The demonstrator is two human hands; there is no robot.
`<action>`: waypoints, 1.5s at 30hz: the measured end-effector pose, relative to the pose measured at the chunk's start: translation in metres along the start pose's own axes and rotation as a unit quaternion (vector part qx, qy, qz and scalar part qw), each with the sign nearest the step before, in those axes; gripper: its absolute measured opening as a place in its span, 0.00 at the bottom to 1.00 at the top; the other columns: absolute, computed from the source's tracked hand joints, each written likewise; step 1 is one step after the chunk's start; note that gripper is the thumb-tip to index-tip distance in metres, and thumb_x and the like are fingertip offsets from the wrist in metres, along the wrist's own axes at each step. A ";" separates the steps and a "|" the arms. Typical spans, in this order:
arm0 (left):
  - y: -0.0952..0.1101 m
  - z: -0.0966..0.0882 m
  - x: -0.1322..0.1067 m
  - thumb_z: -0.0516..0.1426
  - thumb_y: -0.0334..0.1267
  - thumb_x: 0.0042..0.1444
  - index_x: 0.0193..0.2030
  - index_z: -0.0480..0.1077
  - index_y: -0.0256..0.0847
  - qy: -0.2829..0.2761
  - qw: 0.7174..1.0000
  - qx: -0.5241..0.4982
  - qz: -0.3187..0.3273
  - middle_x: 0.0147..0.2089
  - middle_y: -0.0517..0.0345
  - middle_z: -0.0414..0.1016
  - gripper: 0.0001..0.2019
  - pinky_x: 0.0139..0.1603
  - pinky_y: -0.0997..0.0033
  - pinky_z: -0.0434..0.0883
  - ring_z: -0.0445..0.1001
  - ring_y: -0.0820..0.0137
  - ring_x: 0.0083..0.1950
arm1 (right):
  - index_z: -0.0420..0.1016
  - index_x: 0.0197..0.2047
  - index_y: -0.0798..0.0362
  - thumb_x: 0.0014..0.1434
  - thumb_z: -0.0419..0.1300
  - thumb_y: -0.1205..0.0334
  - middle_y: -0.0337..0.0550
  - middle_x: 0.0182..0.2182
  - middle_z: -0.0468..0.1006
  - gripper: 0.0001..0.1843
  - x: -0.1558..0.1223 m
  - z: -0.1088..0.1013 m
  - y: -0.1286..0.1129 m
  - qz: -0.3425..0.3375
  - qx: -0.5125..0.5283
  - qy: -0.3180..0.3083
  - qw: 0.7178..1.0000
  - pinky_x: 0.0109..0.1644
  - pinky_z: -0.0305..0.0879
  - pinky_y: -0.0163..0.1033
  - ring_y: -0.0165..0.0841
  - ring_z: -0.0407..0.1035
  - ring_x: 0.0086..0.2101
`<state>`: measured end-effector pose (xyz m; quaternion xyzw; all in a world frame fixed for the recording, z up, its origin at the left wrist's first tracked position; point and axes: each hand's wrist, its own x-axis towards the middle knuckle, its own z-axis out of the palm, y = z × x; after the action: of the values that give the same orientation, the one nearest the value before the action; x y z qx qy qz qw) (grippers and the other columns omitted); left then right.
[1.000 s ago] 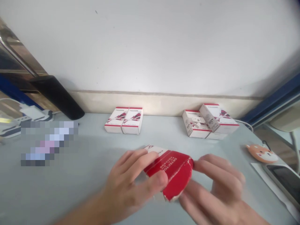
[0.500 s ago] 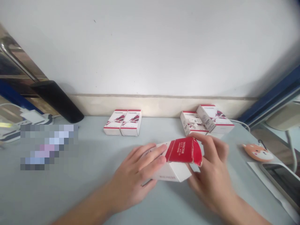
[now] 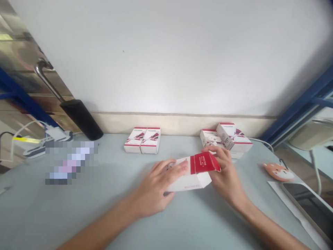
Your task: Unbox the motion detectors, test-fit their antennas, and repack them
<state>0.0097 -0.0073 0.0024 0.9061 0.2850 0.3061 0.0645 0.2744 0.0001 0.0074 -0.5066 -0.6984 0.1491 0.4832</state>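
Note:
My left hand (image 3: 156, 189) is wrapped round a white cardboard box (image 3: 182, 182) with red lettering on its side. The box lies tilted above the table, its right end open. A red end flap (image 3: 205, 162) printed "DETECTOR" sticks out there, with a white side flap below it. My right hand (image 3: 223, 170) is closed at this open end, its fingers curled behind the red flap and touching its edge. The right thumb and the inside of the box are hidden.
Two similar boxes (image 3: 143, 140) stand side by side by the wall. More boxes (image 3: 234, 137) are piled at the back right. An orange animal-face pouch (image 3: 278, 172) and a phone (image 3: 309, 205) lie at right. At left are a black cylinder (image 3: 82, 119) and a power strip (image 3: 39, 149).
The view has shifted slightly. The box is turned a little and sits a bit higher in view. My right hand has drawn up closer behind the red flap; my left hand keeps its hold.

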 end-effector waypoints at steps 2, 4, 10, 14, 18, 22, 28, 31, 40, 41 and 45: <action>0.000 0.001 0.003 0.58 0.21 0.61 0.79 0.48 0.56 0.002 1.000 -0.014 -0.027 0.76 0.58 0.65 0.44 0.72 0.59 0.67 0.65 0.62 0.74 | 0.82 0.33 0.44 0.64 0.63 0.57 0.47 0.51 0.78 0.08 0.007 -0.004 0.001 0.007 -0.012 0.011 1.000 0.57 0.67 0.59 0.52 0.63 0.56; 0.001 0.003 0.007 0.58 0.23 0.63 0.78 0.49 0.58 0.005 0.998 -0.035 -0.054 0.76 0.58 0.65 0.42 0.73 0.59 0.67 0.67 0.63 0.74 | 0.82 0.36 0.45 0.65 0.63 0.53 0.48 0.51 0.77 0.09 0.013 -0.008 -0.001 0.020 -0.006 0.025 0.999 0.59 0.66 0.58 0.50 0.65 0.56; 0.003 0.001 0.012 0.58 0.30 0.65 0.76 0.56 0.55 0.008 0.986 -0.103 -0.131 0.74 0.56 0.69 0.35 0.72 0.58 0.69 0.73 0.60 0.70 | 0.76 0.47 0.48 0.72 0.56 0.44 0.48 0.50 0.79 0.17 0.025 -0.021 0.000 0.051 0.107 0.082 0.990 0.52 0.70 0.47 0.40 0.74 0.47; 0.002 -0.001 0.009 0.59 0.37 0.65 0.73 0.61 0.48 0.072 0.959 -0.157 -0.224 0.72 0.50 0.71 0.30 0.70 0.56 0.70 0.73 0.55 0.70 | 0.75 0.45 0.50 0.68 0.56 0.36 0.42 0.37 0.80 0.25 0.038 -0.038 0.012 0.132 0.187 0.243 0.942 0.39 0.66 0.42 0.36 0.71 0.34; -0.006 0.001 0.018 0.56 0.46 0.69 0.76 0.55 0.43 0.109 0.916 -0.246 -0.298 0.76 0.45 0.64 0.32 0.68 0.57 0.73 0.69 0.54 0.73 | 0.71 0.37 0.48 0.61 0.62 0.36 0.35 0.30 0.72 0.22 0.047 -0.048 0.027 0.177 0.236 0.353 0.888 0.36 0.62 0.39 0.33 0.66 0.32; -0.021 -0.005 0.044 0.56 0.49 0.68 0.68 0.69 0.43 0.010 0.921 -0.248 -0.301 0.67 0.47 0.77 0.25 0.61 0.56 0.78 0.78 0.53 0.64 | 0.71 0.35 0.47 0.58 0.64 0.40 0.34 0.29 0.71 0.19 0.046 -0.042 0.031 0.219 0.285 0.329 0.873 0.31 0.60 0.37 0.32 0.63 0.28; -0.015 -0.010 0.070 0.60 0.44 0.65 0.59 0.78 0.43 0.038 0.946 -0.172 -0.270 0.73 0.46 0.68 0.18 0.76 0.39 0.59 0.62 0.46 0.76 | 0.66 0.31 0.49 0.55 0.63 0.49 0.31 0.24 0.64 0.14 0.044 -0.039 0.020 0.284 0.343 0.287 0.848 0.27 0.57 0.34 0.29 0.59 0.25; 0.019 0.004 0.061 0.58 0.46 0.68 0.64 0.73 0.47 0.031 0.947 -0.203 -0.247 0.67 0.47 0.73 0.20 0.71 0.48 0.69 0.72 0.55 0.66 | 0.66 0.31 0.49 0.56 0.63 0.52 0.32 0.25 0.66 0.12 0.038 -0.035 0.013 0.310 0.354 0.262 0.842 0.27 0.60 0.33 0.29 0.61 0.26; 0.056 0.034 0.026 0.59 0.57 0.67 0.53 0.71 0.35 0.022 0.619 -0.667 -0.414 0.39 0.51 0.78 0.24 0.36 0.68 0.71 0.74 0.71 0.31 | 0.75 0.53 0.43 0.70 0.55 0.38 0.43 0.48 0.80 0.22 0.005 -0.012 -0.023 0.232 0.302 -0.001 0.925 0.44 0.76 0.42 0.39 0.75 0.43; 0.053 0.033 0.025 0.57 0.58 0.69 0.50 0.72 0.34 0.020 0.583 -0.694 -0.422 0.37 0.51 0.77 0.24 0.35 0.69 0.70 0.73 0.71 0.31 | 0.75 0.55 0.43 0.71 0.55 0.38 0.43 0.49 0.80 0.21 0.004 -0.013 -0.025 0.196 0.280 -0.023 0.939 0.46 0.75 0.42 0.38 0.75 0.43; 0.044 0.031 0.024 0.61 0.55 0.66 0.55 0.74 0.33 0.030 0.493 -0.767 -0.409 0.44 0.46 0.80 0.24 0.40 0.68 0.72 0.78 0.68 0.36 | 0.79 0.48 0.44 0.68 0.64 0.47 0.41 0.38 0.80 0.12 0.001 -0.024 -0.029 0.103 0.188 -0.013 0.977 0.37 0.72 0.39 0.34 0.72 0.33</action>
<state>0.0647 -0.0286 0.0030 0.2718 0.2777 0.3702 0.8438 0.2780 -0.0190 0.0399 -0.4736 -0.6083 0.3335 0.5426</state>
